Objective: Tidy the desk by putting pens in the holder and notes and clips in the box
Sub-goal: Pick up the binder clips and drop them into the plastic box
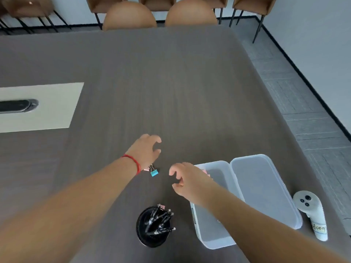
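A teal binder clip (154, 172) and a pink binder clip (146, 169) lie together on the dark desk, just under my left wrist. My left hand (147, 149) hovers beyond them, fingers curved apart, holding nothing. My right hand (187, 180) hangs open to the right of the clips, over the left edge of the clear plastic box (216, 238). Pink notes (206, 172) show inside the box behind my fingers. The black pen holder (152, 227) stands near the front with several black pens in it.
The box's clear lid (264, 188) lies upturned right of the box. A white controller (311, 211) rests near the desk's right edge. A pale inset panel (39, 107) with a black slot sits far left. Brown chairs (129, 16) line the far side.
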The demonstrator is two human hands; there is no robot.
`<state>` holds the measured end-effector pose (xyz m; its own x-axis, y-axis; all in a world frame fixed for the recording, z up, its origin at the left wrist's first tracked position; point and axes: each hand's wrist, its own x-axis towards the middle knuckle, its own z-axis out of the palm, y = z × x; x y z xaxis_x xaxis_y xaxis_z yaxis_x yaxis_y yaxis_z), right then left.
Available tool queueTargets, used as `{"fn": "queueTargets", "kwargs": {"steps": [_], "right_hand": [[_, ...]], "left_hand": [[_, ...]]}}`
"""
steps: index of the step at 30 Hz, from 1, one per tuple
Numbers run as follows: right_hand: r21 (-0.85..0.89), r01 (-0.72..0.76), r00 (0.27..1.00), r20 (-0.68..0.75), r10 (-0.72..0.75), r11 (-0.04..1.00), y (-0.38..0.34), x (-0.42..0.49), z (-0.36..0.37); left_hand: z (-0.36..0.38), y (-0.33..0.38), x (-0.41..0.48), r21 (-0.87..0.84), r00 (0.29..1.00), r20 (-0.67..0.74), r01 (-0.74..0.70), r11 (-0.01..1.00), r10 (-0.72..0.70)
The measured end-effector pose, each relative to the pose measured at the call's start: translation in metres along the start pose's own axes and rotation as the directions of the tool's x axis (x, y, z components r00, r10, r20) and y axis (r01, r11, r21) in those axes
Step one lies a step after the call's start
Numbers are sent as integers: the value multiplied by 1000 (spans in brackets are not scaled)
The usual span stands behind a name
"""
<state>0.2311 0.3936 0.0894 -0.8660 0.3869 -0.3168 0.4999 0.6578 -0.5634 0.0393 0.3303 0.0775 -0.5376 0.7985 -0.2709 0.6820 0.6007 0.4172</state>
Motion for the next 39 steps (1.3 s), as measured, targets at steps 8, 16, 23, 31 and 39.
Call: {"fn": "queueTargets", "kwargs": {"steps": [8,16,23,31,39], "right_hand": [[-259,145,835,550,23,955,4,60,89],[-293,235,831,556,-35,927,5,64,94],[-223,318,791,598,-128,922,-3,58,88],[-255,221,943,301,-140,941,-8,48,59],[23,-413,907,-84,413,911,75,-41,-25]], "left_hand": [[87,-74,-15,193,971,223,41,980,-84],[93,-71,-11,230,962,267,-8,973,-55],[90,-79,-8,240,952,306,-58,969,-19],[84,-68,-4,64,964,260,31,997,-47],[81,-22,9,65,963,260,-91,994,71]]}}
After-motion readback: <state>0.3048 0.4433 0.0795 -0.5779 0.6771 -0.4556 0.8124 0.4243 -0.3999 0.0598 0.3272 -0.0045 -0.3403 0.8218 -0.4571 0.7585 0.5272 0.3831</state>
